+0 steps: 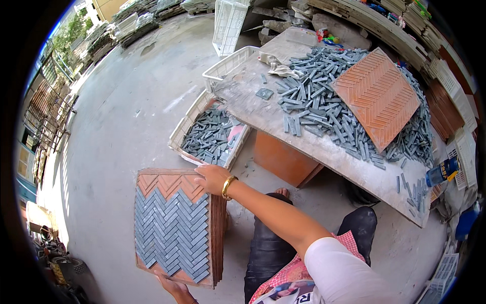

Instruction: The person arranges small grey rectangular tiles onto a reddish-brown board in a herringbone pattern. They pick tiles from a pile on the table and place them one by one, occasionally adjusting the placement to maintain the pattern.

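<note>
An orange-brown herringbone tile mould lies at the lower left on top of a stack of similar boards. Slim blue-grey stone strips fill most of its grooves in a zigzag; its far end and a near corner show bare orange. My right hand, with a gold bangle on the wrist, reaches across and grips the mould's far right corner. Down at the near edge, my left hand is closed on the rim, thumb on top; its fingers underneath are hidden.
A worktable to the right carries a heap of grey strips, another orange mould, a cloth glove and a blue container. A white crate of strips stands between stack and table. An orange board leans beneath the table.
</note>
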Available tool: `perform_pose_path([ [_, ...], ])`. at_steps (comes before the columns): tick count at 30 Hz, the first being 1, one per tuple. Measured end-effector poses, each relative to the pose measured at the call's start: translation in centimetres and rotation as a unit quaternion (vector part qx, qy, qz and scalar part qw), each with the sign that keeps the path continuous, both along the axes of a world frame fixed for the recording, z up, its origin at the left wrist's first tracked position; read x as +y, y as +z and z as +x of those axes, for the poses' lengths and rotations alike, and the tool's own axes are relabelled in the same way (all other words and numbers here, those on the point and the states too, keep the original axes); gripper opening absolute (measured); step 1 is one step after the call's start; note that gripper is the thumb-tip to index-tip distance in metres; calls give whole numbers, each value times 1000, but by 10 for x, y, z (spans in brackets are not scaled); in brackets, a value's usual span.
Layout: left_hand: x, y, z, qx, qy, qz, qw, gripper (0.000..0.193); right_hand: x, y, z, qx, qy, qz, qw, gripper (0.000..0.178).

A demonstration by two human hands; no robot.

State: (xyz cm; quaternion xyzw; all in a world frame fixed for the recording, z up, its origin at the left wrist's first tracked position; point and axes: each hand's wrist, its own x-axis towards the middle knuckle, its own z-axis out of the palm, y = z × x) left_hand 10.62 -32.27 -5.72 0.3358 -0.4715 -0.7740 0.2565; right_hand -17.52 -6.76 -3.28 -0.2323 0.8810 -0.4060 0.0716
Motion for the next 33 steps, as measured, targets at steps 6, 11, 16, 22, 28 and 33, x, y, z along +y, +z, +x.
perform_pose_path([
  [6,-10,-9,9,-57,4,-101,993,67,9,-12,14,105,-14,-49,993,32],
  [11,-86,7,-14,-145,98,-251,952,66,12,-14,0,-46,-11,-92,995,41],
  [16,-134,-6,-45,-71,29,-121,990,68,-2,-12,-4,-65,-38,-117,990,45],
  [22,-133,-8,-48,-84,27,-175,981,65,5,13,6,-61,-66,-96,991,50],
  [28,-122,-5,-54,-106,35,-203,973,57,-15,-21,23,42,-78,-133,987,55],
  [33,-123,-4,-52,-99,7,-195,976,54,-39,-24,41,167,-185,-114,962,61],
])
